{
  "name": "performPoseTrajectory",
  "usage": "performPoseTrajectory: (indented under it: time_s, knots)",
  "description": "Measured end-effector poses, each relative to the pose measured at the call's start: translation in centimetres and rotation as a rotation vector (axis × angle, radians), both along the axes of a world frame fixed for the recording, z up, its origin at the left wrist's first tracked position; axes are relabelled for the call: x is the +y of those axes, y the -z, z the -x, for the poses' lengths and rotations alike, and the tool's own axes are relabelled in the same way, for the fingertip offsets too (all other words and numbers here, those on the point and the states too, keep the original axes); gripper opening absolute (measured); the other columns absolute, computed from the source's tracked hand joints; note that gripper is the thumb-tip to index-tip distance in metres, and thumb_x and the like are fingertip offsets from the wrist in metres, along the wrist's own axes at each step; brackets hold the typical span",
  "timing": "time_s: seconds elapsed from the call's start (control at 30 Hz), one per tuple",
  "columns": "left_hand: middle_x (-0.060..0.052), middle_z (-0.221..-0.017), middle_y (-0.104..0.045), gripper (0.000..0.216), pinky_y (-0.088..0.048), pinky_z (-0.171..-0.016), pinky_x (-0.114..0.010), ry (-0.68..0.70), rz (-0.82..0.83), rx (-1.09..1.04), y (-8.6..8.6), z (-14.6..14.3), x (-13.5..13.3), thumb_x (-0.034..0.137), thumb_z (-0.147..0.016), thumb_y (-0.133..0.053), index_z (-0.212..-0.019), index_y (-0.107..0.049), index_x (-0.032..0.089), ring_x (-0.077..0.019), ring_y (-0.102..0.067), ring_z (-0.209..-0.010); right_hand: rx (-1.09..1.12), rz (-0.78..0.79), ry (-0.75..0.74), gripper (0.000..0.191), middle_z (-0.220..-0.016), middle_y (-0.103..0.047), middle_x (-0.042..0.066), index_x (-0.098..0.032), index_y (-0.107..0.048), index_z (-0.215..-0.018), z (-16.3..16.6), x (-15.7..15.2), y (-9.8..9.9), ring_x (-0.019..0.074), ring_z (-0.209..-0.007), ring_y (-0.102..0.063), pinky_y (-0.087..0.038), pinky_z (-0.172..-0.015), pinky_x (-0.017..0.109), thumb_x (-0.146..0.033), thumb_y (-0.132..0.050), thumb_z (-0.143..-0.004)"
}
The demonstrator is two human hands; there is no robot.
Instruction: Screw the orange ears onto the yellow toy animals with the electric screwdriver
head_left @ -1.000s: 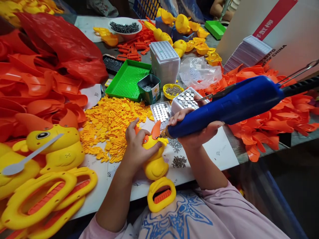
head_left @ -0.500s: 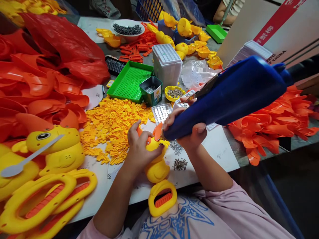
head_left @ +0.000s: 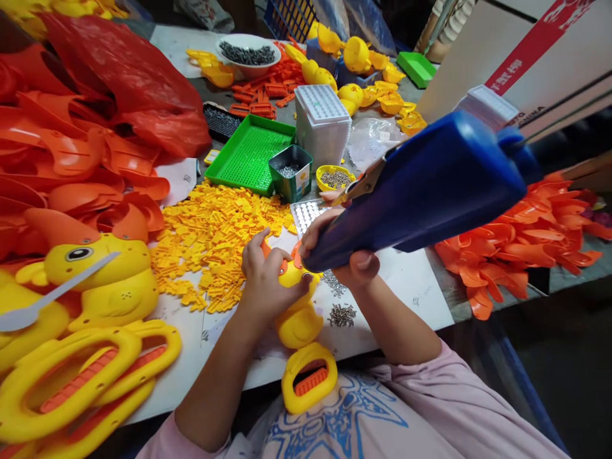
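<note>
My left hand (head_left: pixel 262 274) is closed around the head of a yellow toy duck (head_left: pixel 299 322) with orange parts on top. The duck stands at the front of the white paper, with its ring-shaped yellow handle (head_left: pixel 289 382) toward my shirt. My right hand (head_left: pixel 359 269) is wrapped around a big blue electric screwdriver (head_left: pixel 421 191), which slants down to the left. Its lower end is at the duck's head; the bit is hidden behind my fingers. Two small screw piles, silvery screws (head_left: pixel 336 284) and darker screws (head_left: pixel 342 314), lie beside the duck.
Small yellow parts (head_left: pixel 210 242) are heaped on the left, near finished-looking ducks (head_left: pixel 109 274). Orange pieces pile up at far left and right (head_left: pixel 516 242). Behind stand a green tray (head_left: pixel 253 153), a dark screw tub (head_left: pixel 291 182) and a yellow screw dish (head_left: pixel 335 171). A cord trails right.
The blue screwdriver and my right hand have shifted a little left, with the tool's lower end closer over the duck's head. My left hand keeps its hold.
</note>
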State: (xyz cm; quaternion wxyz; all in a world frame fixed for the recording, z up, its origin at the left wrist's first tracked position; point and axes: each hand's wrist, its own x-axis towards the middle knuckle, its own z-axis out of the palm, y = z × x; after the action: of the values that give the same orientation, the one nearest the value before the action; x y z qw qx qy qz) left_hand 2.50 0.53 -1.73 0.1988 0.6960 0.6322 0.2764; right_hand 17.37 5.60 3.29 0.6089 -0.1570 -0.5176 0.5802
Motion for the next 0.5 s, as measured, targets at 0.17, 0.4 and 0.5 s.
performPoseTrajectory:
  time_s: [0.17, 0.4, 0.5]
  knots:
    - [-0.017, -0.145, -0.023, 0.034, -0.031, -0.112, -0.058, -0.048, -0.038, -0.006, -0.3, 0.0, -0.3, 0.045, -0.067, -0.071, -0.078, -0.050, 0.019, -0.0417, -0.027, -0.140, 0.111, 0.034, 0.149, 0.052, -0.064, -0.058, 0.001, -0.022, -0.061, -0.076, 0.5, -0.9, 0.8, 0.0168, -0.051, -0.058, -0.054, -0.053, 0.035, -0.073, -0.054, -0.072]
    - [-0.012, -0.142, -0.029, 0.033, -0.035, -0.113, -0.054, -0.156, -0.162, -0.138, -2.6, 2.3, -2.9, 0.037, -0.063, -0.079, -0.077, -0.055, 0.020, -0.0369, -0.033, -0.138, 0.211, -0.051, 0.390, 0.061, -0.056, -0.054, 0.000, -0.024, -0.064, -0.069, -3.1, -3.3, -2.5, 0.0167, -0.045, -0.053, -0.047, -0.042, 0.031, -0.081, -0.040, -0.074]
    - [-0.005, -0.138, -0.039, 0.028, -0.030, -0.117, -0.055, -0.207, -0.342, -0.175, -4.8, 3.3, -4.9, 0.034, -0.068, -0.079, -0.073, -0.055, 0.022, -0.0336, -0.038, -0.136, 0.140, -0.069, 0.438, 0.067, -0.053, -0.053, 0.001, -0.025, -0.065, -0.066, -6.0, -4.6, -3.8, 0.0160, -0.042, -0.051, -0.047, -0.041, 0.030, -0.083, -0.034, -0.076]
